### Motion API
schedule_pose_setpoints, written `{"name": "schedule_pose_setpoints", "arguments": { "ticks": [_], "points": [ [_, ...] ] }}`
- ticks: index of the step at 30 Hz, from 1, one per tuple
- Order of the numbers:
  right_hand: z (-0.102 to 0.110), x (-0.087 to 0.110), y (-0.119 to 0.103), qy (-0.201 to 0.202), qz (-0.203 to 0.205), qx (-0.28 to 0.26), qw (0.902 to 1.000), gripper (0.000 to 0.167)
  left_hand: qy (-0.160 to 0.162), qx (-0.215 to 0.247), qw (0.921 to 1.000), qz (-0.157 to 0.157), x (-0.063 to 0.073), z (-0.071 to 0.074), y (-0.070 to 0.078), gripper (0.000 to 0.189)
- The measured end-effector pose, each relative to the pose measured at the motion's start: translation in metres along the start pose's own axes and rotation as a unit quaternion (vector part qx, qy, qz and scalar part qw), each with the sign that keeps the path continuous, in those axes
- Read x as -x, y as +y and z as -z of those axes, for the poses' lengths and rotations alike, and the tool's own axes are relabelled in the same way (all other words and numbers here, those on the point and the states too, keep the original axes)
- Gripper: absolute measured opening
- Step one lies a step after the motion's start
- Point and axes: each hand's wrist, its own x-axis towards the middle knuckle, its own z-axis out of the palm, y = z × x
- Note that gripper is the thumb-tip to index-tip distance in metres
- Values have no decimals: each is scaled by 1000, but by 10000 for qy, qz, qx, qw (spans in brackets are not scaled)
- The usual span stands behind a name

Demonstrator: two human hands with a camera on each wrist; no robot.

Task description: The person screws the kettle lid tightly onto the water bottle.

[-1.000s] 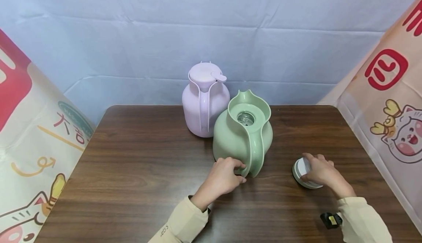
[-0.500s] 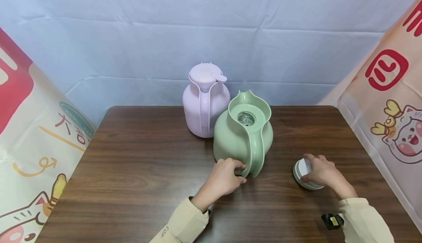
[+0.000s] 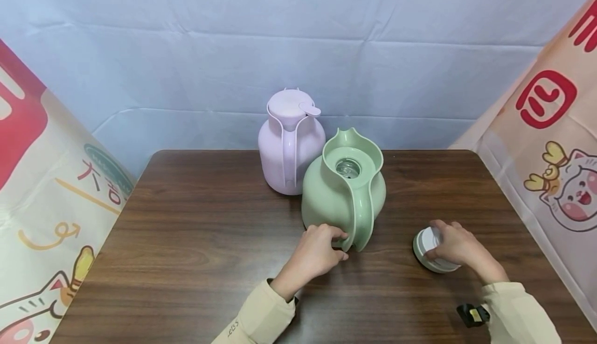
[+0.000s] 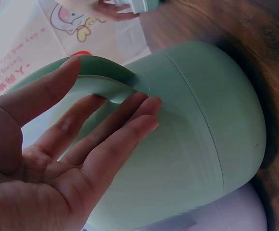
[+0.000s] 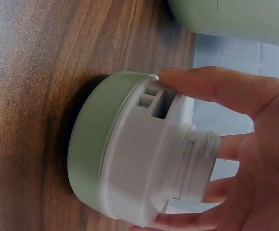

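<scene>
In the head view, a green vacuum jug [image 3: 326, 199] stands mid-table with its round mouth uncovered. My left hand [image 3: 317, 251] is at the lower end of the jug's handle [image 3: 363, 214]. The left wrist view shows that hand's fingers [image 4: 120, 139] nearly straight and touching the jug beside the handle, the thumb held apart. To the right, my right hand [image 3: 459, 243] grips the jug's lid [image 3: 431, 263]. It lies upside down on the wood, green top below and white threaded neck [image 5: 195, 168] up. Thumb and fingers span its white sides in the right wrist view.
Behind and left of the green jug stands a lilac vacuum jug [image 3: 290, 147] with its lid on, close against it. Brown wooden table [image 3: 196, 240] lies beneath everything. A pale cloth [image 3: 224, 64] hangs behind, and printed banners [image 3: 559, 142] flank both sides.
My right hand and the lid have shifted slightly toward the table's near edge, and the lid shows a little more of its white underside. The left hand and both jugs have stayed put.
</scene>
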Motion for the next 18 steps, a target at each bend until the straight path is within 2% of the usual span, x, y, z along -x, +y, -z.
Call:
{"name": "schedule_pose_setpoints", "arguments": {
  "ticks": [9, 18],
  "points": [
    [6, 2, -5, -135, -168, -147, 9997, 85, 22, 46, 10000, 63, 1, 1, 1, 26],
    [12, 2, -13, -121, 58, -129, 9998, 85, -6, 51, 9999, 86, 1, 0, 2, 26]
  ]
}}
